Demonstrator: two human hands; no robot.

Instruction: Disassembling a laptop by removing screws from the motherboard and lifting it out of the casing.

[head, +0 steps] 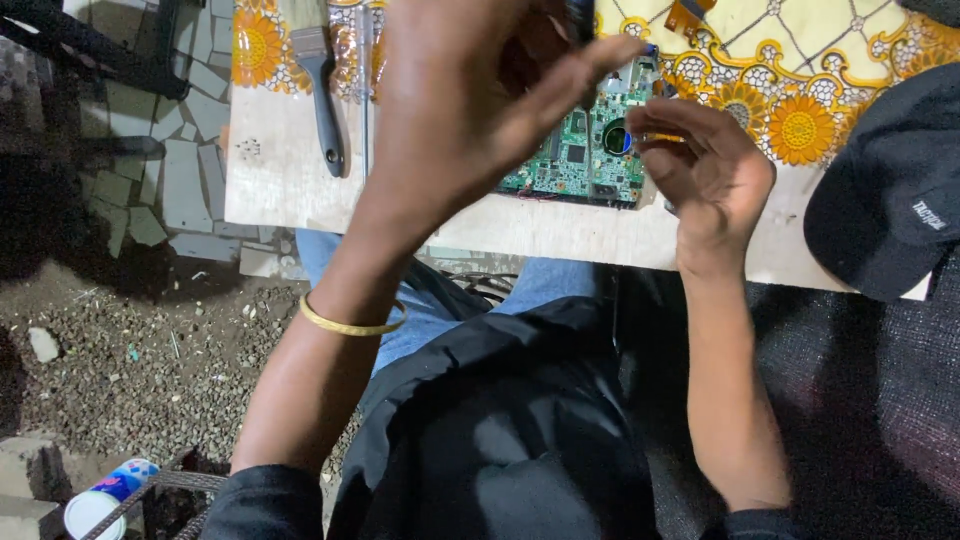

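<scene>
A green circuit board (585, 155) lies on a small white table (290, 190) above my lap. My left hand (470, 90) hovers over the board's left part with fingers bunched around a dark, slim tool (581, 20) that points down at the board. A gold bangle (352, 322) circles that wrist. My right hand (705, 165) rests at the board's right edge, fingers curled on it, with a thin orange piece by the fingertips. Much of the board is hidden under my left hand.
A paintbrush with a dark handle (322, 85) and a screwdriver (364, 80) lie on the table's left side, on a floral yellow cloth (800, 70). A dark cap (890, 190) sits at the right. Gravel ground (140, 360) and a can (105, 495) are at lower left.
</scene>
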